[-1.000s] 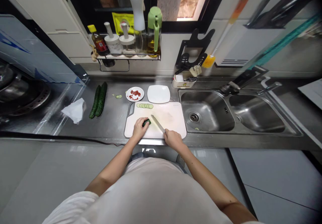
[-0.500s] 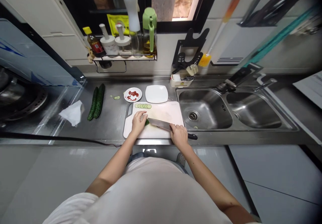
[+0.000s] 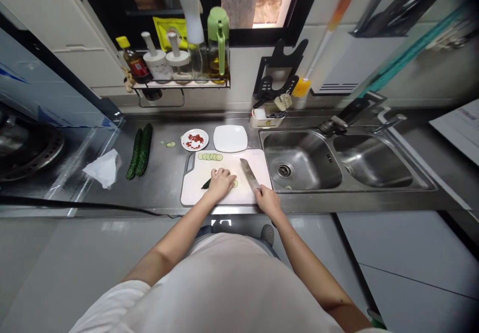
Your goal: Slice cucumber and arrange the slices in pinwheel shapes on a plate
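Note:
On the white cutting board (image 3: 190, 193), my left hand (image 3: 221, 185) lies palm down with its fingers apart. Its fingertips are beside a pale cucumber slice (image 3: 235, 183), perhaps touching it. A dark green cucumber piece (image 3: 205, 184) shows at the left of this hand, partly covered by it. My right hand (image 3: 268, 200) is closed around the handle of a kitchen knife (image 3: 249, 173), whose blade points up and left over the board's right part, apart from the slice. Several cucumber slices (image 3: 210, 157) lie overlapped in a row near the board's top left.
Behind the board stand a plate of chopped red bits (image 3: 195, 147) and a white square plate (image 3: 230, 139). Two whole cucumbers (image 3: 139, 152) and a crumpled tissue (image 3: 103, 169) lie left. A double sink (image 3: 303, 161) is at the right. Bottles fill the wall rack (image 3: 183, 86).
The knife has swung away from the cucumber, its tip now pointing up and away. My left hand has moved right, past the cucumber piece, to a cut slice.

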{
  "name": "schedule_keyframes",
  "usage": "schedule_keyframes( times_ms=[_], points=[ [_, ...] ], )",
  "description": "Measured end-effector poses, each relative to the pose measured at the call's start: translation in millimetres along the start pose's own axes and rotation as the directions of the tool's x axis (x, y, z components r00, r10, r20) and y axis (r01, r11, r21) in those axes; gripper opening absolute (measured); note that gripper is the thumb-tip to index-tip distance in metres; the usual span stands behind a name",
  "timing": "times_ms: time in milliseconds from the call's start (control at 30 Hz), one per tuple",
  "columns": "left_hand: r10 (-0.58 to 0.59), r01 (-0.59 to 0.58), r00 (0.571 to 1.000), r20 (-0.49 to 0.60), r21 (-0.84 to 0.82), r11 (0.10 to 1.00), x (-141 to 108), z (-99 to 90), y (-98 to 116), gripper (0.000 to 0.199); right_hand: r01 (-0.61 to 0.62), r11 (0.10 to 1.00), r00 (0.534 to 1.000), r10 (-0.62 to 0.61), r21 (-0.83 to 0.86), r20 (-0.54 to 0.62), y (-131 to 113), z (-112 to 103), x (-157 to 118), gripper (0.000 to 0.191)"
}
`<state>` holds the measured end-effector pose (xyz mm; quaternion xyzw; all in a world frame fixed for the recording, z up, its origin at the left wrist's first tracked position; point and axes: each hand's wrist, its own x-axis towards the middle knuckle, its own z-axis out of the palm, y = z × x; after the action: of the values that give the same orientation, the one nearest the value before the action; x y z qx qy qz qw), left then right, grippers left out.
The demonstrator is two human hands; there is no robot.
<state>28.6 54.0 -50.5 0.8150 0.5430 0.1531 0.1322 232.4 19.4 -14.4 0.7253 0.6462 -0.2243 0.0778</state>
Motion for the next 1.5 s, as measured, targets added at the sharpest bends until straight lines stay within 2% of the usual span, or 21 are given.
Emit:
schedule_keyframes(
  times_ms=[200,367,467,567,700,833,933,1200,1500],
  points=[
    [0.058,-0.062,0.995,0.082,0.039,0.997,11.5,6.6,5.0,0.010,0.005,1.000,1.000,-0.004,0.013,-0.005,-2.1,3.7,2.6,0.038],
    [0.008,-0.005,0.993,0.120,-0.029,1.000,19.3,5.1,4.0,0.014,-0.002,1.000,1.000,0.002,0.021,0.002,-0.7,4.6,3.6,0.036],
    [-0.089,0.101,0.986,0.138,-0.085,0.991,26.4,-0.1,-1.3,0.017,0.000,1.000,1.000,0.000,0.007,0.023,-2.2,2.3,3.6,0.036],
    [-0.230,0.243,0.967,0.108,-0.135,0.960,36.0,-6.3,-13.5,0.012,0.006,1.000,0.999,-0.005,-0.013,0.040,-4.6,-0.6,4.6,0.035],
    [-0.408,0.401,0.913,0.003,-0.193,0.896,50.8,-10.3,-35.0,0.006,0.022,0.999,0.999,-0.020,-0.027,0.041,-6.1,-1.6,8.1,0.035],
    [-0.505,0.483,0.861,-0.058,-0.215,0.849,64.4,-7.5,-52.2,0.006,0.011,1.000,0.999,-0.010,-0.012,0.042,-4.5,-0.4,11.6,0.036],
    [-0.515,0.495,0.855,-0.065,-0.199,0.846,73.3,-4.2,-60.3,0.007,0.003,1.000,0.999,-0.002,-0.006,0.047,-3.7,-0.1,12.7,0.036],
    [-0.469,0.460,0.880,-0.077,-0.116,0.880,90.4,2.8,-68.8,0.012,-0.013,1.000,0.998,0.014,-0.016,0.058,-5.5,-0.8,13.1,0.037],
    [-0.391,0.391,0.919,-0.050,-0.005,0.920,78.7,2.9,-68.1,0.024,-0.008,1.000,0.998,0.008,-0.007,0.062,-5.4,-0.3,13.4,0.036]
  ],
)
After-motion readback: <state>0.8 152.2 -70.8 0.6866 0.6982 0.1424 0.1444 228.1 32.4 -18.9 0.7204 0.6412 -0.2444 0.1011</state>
